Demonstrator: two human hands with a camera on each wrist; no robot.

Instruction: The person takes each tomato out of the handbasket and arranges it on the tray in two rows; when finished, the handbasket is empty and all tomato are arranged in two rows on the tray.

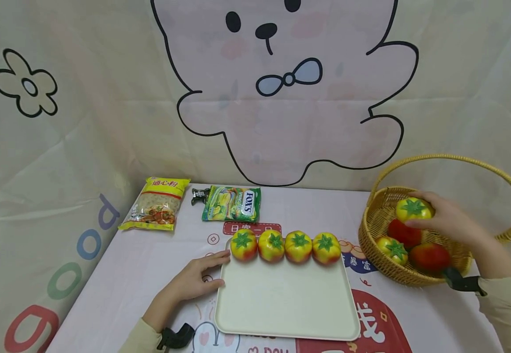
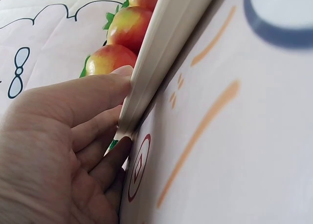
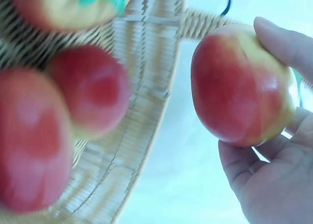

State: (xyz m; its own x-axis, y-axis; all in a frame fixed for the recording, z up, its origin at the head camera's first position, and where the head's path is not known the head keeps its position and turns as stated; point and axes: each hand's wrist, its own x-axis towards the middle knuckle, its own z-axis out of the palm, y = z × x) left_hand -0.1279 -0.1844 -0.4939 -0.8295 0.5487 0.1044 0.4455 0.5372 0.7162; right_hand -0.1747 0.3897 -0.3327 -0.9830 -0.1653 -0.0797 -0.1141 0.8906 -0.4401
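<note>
My right hand [image 1: 447, 218] grips a yellow-red tomato [image 1: 413, 209] with a green leafy top, above the wicker basket [image 1: 370, 220]. In the right wrist view, thumb and fingers are round this tomato [image 3: 239, 87], apart from the other fruit. Inside the basket lie a tomato with its green top up [image 1: 391, 249] and two showing red sides, one of them a red tomato [image 1: 429, 258]. My left hand [image 1: 193, 277] rests against the left edge of the cream tray [image 1: 286, 299]; its thumb and fingertips touch the rim [image 2: 151, 53]. A row of several tomatoes [image 1: 271, 246] lines the tray's far side.
A yellow pasta bag [image 1: 156, 203] lies at the back left. Beside it are a green FOX'S packet [image 1: 232, 203] and a small black item [image 1: 200, 195]. The basket's tall handle [image 1: 449, 158] arches above it. A printed cloth [image 1: 149, 255] covers the table, and a curtain [image 1: 83, 122] hangs behind.
</note>
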